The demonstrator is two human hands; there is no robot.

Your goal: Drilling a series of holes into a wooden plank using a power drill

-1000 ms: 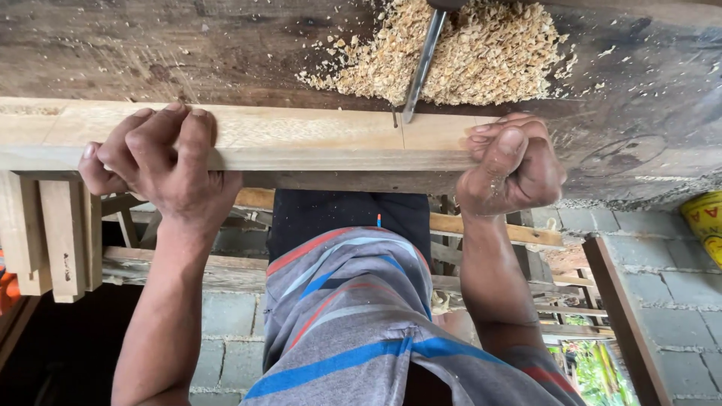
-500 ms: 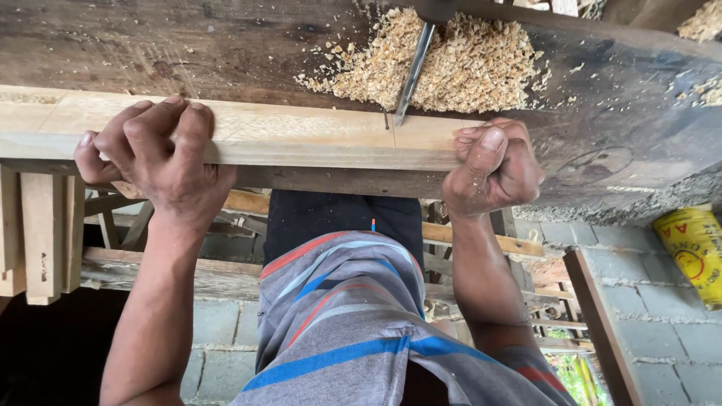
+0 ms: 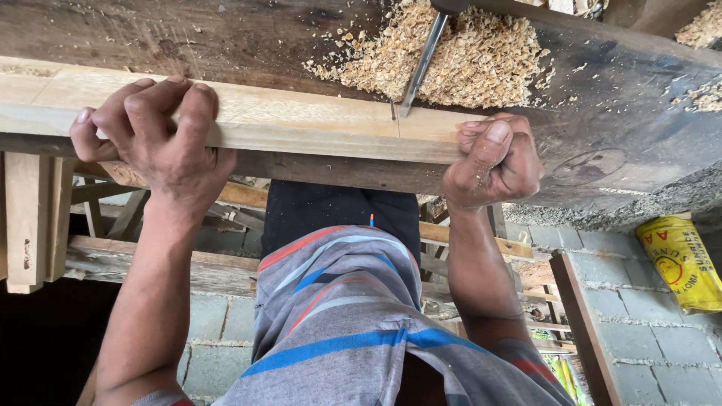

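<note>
Since a second ago my view has drifted a little, and the plank (image 3: pixel 301 124) sits higher in frame, lying across the dark workbench (image 3: pixel 617 120). My left hand (image 3: pixel 154 146) grasps its near edge, fingers curled over; my right hand (image 3: pixel 492 162) clenches its end. Behind it, a chisel (image 3: pixel 421 64) rests in wood shavings (image 3: pixel 459 53).

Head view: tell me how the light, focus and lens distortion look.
Head view: soft, even daylight, no glare; both the left hand and right hand on the pale wooden beam are sharp; the wood shavings show crisp grain; deep shadow lies at the lower left under the bench; the wide lens bows the beam slightly.
</note>
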